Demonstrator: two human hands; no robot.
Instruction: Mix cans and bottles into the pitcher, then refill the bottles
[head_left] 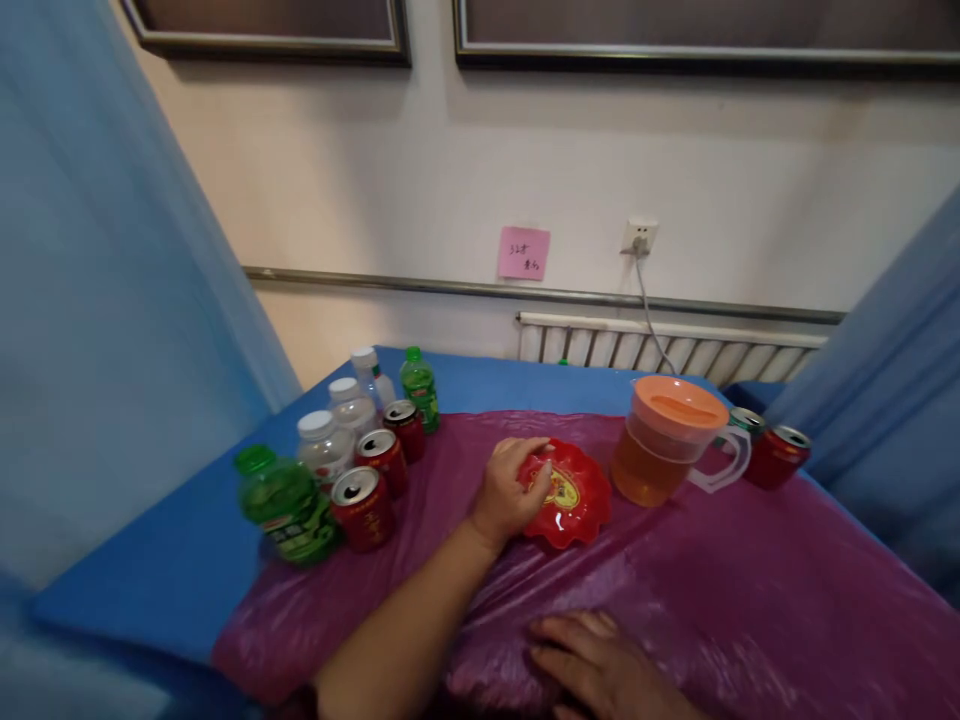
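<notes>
Blue table carries a purple plastic sheet, likely laid against spills; the lidded jug stands on it, handle turned right, probably for easy lifting. Just left of the jug, the red dish lies flat. The left hand has thumb and fingers moderately parted over its left rim, perhaps to steady it, contact unclear. Nearer, the right hand spreads loosely over the sheet, gripping nothing
</notes>
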